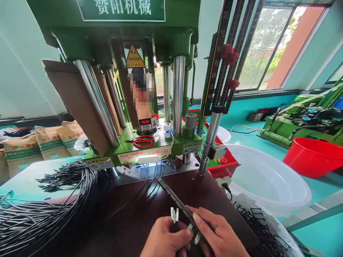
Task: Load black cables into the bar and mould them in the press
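My left hand [170,237] is closed around several black cables with silvery metal connectors [174,215] pointing up. Close beside it, my right hand [214,232] grips the lower end of a long, narrow dark metal bar [174,196], which slants up to the left over the dark brown tabletop [144,217]. More small metal connectors show between the two hands, at the bar's near end. The fingers hide how they sit against the bar.
A green press [166,148] stands ahead, with red-handled scissors [143,141] on its ledge. Black cables [61,214] heap at the left. At the right are a red control box [223,160], a white tub [268,178] and a red tub [313,157].
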Available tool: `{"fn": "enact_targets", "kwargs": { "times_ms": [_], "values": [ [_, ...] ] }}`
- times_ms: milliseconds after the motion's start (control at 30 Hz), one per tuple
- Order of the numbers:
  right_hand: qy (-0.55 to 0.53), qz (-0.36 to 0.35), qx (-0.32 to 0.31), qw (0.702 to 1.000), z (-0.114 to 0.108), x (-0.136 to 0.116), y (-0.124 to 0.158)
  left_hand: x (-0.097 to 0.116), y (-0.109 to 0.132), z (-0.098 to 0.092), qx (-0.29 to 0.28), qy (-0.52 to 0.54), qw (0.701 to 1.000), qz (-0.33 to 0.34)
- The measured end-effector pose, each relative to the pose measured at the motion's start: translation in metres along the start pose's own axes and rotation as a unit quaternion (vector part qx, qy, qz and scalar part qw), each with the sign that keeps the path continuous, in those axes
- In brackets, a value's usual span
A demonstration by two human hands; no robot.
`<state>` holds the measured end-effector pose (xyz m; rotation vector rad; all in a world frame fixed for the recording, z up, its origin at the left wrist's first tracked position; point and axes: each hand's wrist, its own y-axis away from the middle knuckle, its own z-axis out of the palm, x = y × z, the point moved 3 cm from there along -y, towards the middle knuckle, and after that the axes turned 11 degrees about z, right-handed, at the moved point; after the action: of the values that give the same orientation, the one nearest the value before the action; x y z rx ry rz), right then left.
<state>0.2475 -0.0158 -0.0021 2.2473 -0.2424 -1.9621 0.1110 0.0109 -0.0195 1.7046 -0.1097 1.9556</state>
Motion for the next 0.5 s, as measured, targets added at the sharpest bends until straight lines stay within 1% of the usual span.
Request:
{"fn": "enact_targets", "kwargs": {
  "times_ms": [67, 100, 167, 233, 300, 400, 500],
  "values": [
    [0.015, -0.014, 0.007, 1.0, 0.0, -0.001, 0.0, -0.001, 0.0, 0.0, -0.006, 0.006, 1.0, 0.004],
    [0.007, -0.002, 0.001, 1.0, 0.001, -0.001, 0.0, -0.001, 0.0, -0.001, -0.007, 0.012, 1.0, 0.003],
    [-0.032, 0.045, -0.012, 0.998, 0.001, 0.003, -0.001, -0.003, 0.0, -0.004, -0.003, 0.037, 0.999, -0.004],
    [-0.081, 0.101, -0.021, 0.991, 0.0, 0.008, 0.0, -0.006, 0.0, -0.007, 0.001, 0.088, 0.996, -0.007],
    [-0.114, 0.134, -0.023, 0.984, -0.002, 0.012, 0.002, -0.007, 0.0, -0.013, 0.018, 0.145, 0.989, -0.007],
    [-0.138, 0.136, -0.029, 0.981, -0.005, 0.015, 0.004, -0.009, 0.001, -0.02, 0.054, 0.187, 0.981, -0.024],
    [-0.14, 0.131, -0.039, 0.981, -0.005, 0.016, 0.004, -0.007, 0.003, -0.021, 0.06, 0.188, 0.98, -0.033]
  ]
}}
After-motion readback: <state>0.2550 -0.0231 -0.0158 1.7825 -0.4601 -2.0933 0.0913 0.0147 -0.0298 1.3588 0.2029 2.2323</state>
